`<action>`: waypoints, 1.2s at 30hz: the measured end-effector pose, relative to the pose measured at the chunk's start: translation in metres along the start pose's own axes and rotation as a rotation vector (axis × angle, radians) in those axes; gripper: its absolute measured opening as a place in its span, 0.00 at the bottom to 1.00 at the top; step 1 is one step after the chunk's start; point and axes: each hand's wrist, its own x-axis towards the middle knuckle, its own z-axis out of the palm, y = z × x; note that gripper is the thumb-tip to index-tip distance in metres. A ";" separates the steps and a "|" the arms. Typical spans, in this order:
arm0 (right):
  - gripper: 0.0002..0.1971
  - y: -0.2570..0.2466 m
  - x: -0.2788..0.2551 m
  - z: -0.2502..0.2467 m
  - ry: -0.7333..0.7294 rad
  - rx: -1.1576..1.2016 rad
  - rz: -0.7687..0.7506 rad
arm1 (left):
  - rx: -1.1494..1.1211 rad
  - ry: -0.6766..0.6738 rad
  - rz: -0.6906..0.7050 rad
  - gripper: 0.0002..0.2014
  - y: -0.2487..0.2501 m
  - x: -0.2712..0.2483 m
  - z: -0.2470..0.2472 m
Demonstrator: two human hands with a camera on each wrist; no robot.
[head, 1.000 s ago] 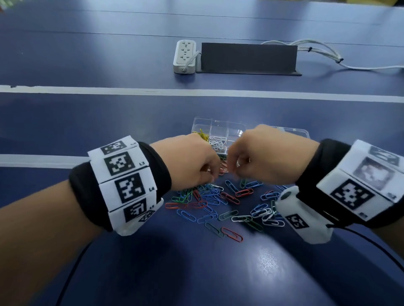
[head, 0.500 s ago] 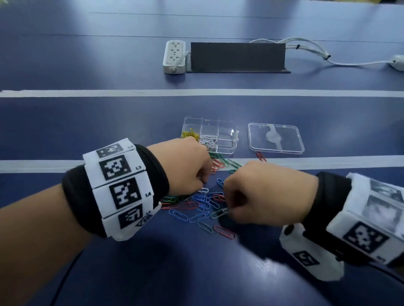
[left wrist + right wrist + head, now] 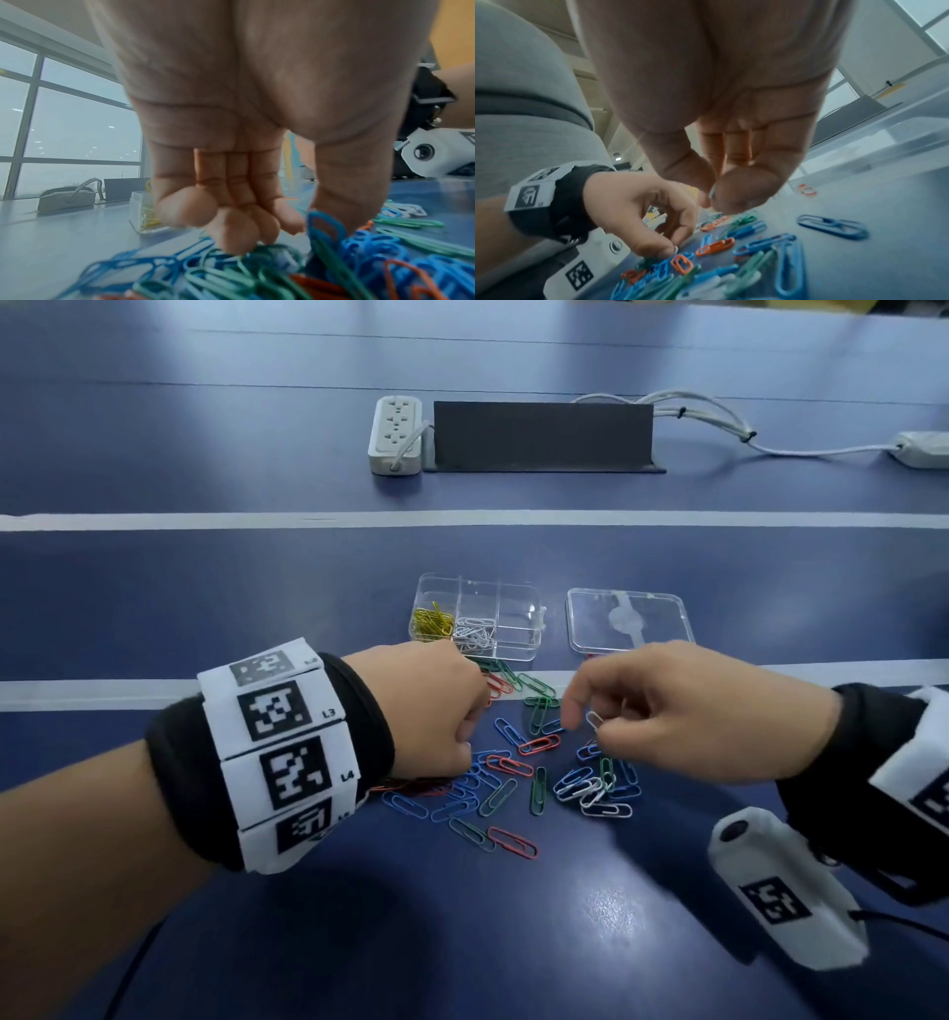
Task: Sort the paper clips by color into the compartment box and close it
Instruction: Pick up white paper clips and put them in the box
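Note:
A clear compartment box (image 3: 516, 618) holds yellow clips (image 3: 434, 621) in one cell and white clips (image 3: 475, 634) in the one beside it. Its lid (image 3: 657, 618) lies apart to the right. Mixed blue, green, red and white paper clips (image 3: 513, 773) are scattered in front. My right hand (image 3: 590, 726) hovers over the pile and pinches a white clip (image 3: 595, 719) between thumb and forefinger. My left hand (image 3: 470, 737) is curled down into the pile. In the left wrist view a blue clip (image 3: 323, 225) stands on end against its thumb.
A white power strip (image 3: 395, 433), a black stand (image 3: 542, 436) and white cables (image 3: 719, 418) lie at the back of the blue table. One red clip (image 3: 807, 189) lies alone near the lid. White stripes cross the table.
My right hand left the spot by the box, dropped onto the pile, and now hangs right of the pile with a white clip. My left hand has hardly moved.

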 end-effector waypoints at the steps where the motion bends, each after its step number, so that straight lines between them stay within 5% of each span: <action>1: 0.08 0.001 -0.004 0.000 0.001 -0.051 0.001 | -0.011 0.000 -0.002 0.12 0.000 0.000 0.000; 5: 0.08 0.002 -0.015 0.003 0.045 -0.174 -0.030 | -0.056 0.041 0.013 0.09 -0.001 -0.001 -0.005; 10: 0.08 -0.004 -0.019 0.020 -0.065 -0.379 -0.145 | -0.094 0.093 0.086 0.04 0.007 -0.002 -0.008; 16: 0.09 -0.010 -0.012 0.025 -0.048 -0.431 -0.147 | -0.177 0.023 0.161 0.13 0.017 0.001 0.001; 22: 0.11 -0.004 -0.003 0.008 0.079 -0.099 -0.062 | -0.224 0.039 0.147 0.08 0.023 0.005 0.000; 28: 0.10 0.010 0.000 0.004 -0.005 0.278 0.082 | -0.163 0.099 0.129 0.06 0.024 0.008 0.001; 32: 0.08 0.014 -0.008 0.003 0.138 -0.008 0.064 | -0.135 0.077 0.157 0.03 0.029 0.012 0.000; 36: 0.07 0.000 -0.017 0.014 0.011 -0.286 0.001 | -0.109 0.098 0.164 0.07 0.039 0.020 0.000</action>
